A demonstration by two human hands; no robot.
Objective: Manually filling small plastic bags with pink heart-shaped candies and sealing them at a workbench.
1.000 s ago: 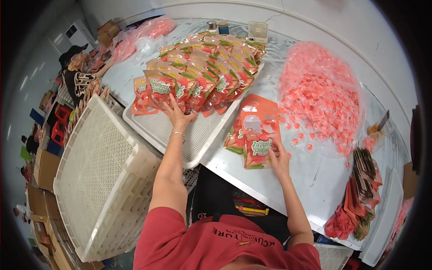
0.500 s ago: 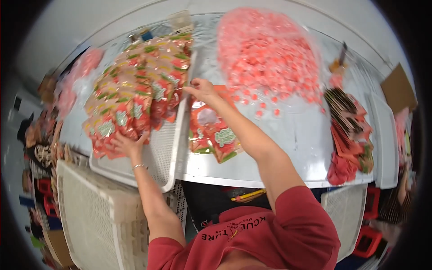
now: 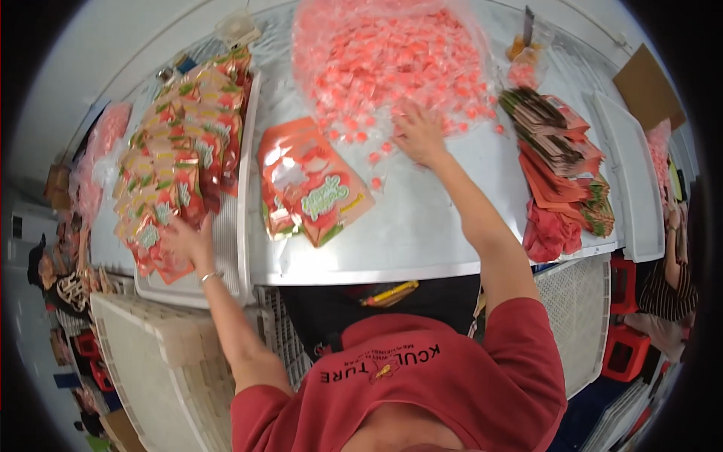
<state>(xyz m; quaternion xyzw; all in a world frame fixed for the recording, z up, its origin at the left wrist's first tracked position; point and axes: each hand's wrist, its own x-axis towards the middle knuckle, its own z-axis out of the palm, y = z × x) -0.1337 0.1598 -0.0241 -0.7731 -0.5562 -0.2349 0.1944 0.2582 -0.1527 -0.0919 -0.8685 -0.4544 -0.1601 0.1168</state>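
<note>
My left hand [image 3: 187, 242] rests with fingers spread on the near end of a row of filled red and green pouches [image 3: 162, 173], which overlap in a white tray. Farther right, my right hand [image 3: 422, 137] reaches to the near edge of a heap of small pink-red wrapped pieces [image 3: 392, 64] in a clear plastic bag. Its fingers are stretched out and touch the loose pieces; I see nothing gripped in them. Between the hands, flat red pouches [image 3: 312, 184] lie overlapped on the table.
On the right lies a fanned stack of flat pouches [image 3: 553, 143], with a crumpled red cloth [image 3: 552, 230] below it. A white tray [image 3: 633, 173] leans at the table's right end. Stacked pale crates [image 3: 151, 361] stand at lower left. A pink bag [image 3: 105, 139] sits at far left.
My right hand has gone from the tray's edge over to the loose wrapped pieces. My left hand stays on the pouches. The whole view has shifted, so the table's contents appear farther left.
</note>
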